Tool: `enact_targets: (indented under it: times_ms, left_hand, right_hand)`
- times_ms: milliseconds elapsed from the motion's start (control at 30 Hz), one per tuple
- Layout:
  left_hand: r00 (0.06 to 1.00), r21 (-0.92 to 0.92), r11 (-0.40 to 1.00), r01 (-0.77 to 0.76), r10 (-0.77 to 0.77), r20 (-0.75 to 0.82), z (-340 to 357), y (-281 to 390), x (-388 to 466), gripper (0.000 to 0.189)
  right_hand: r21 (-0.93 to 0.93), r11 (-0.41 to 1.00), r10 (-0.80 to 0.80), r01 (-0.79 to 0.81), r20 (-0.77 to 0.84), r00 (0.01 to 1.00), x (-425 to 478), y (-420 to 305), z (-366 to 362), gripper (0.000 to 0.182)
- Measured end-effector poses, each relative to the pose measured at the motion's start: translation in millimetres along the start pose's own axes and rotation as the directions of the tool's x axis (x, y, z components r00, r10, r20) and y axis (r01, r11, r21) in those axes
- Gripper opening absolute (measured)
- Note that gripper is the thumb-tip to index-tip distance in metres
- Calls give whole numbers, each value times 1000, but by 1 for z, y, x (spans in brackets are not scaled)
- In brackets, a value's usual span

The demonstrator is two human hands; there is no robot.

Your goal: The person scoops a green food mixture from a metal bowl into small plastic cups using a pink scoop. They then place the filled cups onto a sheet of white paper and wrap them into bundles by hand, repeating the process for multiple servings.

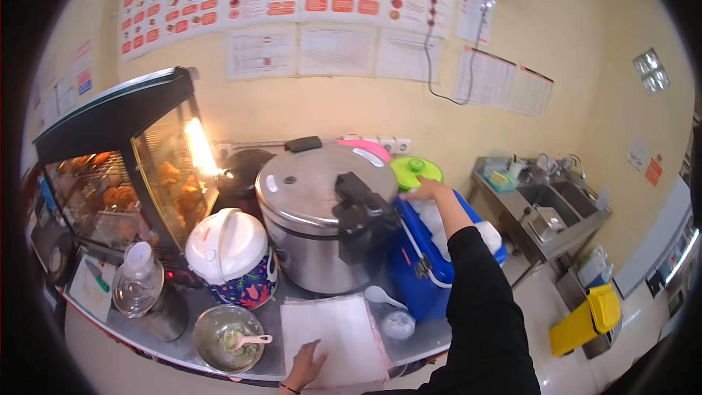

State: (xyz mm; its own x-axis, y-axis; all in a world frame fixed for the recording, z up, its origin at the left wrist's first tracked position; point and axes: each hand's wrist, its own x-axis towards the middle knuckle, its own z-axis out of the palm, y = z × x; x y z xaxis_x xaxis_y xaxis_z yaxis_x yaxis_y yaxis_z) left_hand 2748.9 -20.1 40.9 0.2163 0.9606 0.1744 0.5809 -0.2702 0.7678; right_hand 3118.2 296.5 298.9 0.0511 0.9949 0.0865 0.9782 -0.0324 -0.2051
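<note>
My left hand [308, 363] lies with spread fingers on the lower left part of a stack of white paper sheets [332, 321] on the metal counter. My right hand [426, 191] is stretched out to the front edge of a lime-green round lid [410, 171], fingers apart; whether they touch it is unclear. Below that arm stands a blue cooler box [417, 263] with white plastic bags [436, 225] on top. Beside it is a large steel rice warmer [323, 192] with a black plastic bag [362, 214] hanging on its front. A white rice spoon [384, 297] and a clear plastic bundle [398, 325] lie near the paper.
Left of the paper are a metal bowl [211, 340] of green paste with a scoop [249, 340], a floral rice cooker [241, 285], and a steel pot [164, 315]. A lit glass display case [137, 175] holds fried food. At right stand a steel sink [537, 197] and yellow bin [584, 321].
</note>
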Motion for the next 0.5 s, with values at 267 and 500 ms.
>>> enact_targets:
  times_ms: [267,500]
  left_hand:
    - [985,-302,952,42,10,170,-14,21,-10,38]
    - [969,-817,576,-38,219,110,-57,105,51,47]
  right_hand:
    - [443,893,142,-82,-103,984,5,42,-22,77]
    - [790,440,-260,428,-344,902,-159,-64,-71,65]
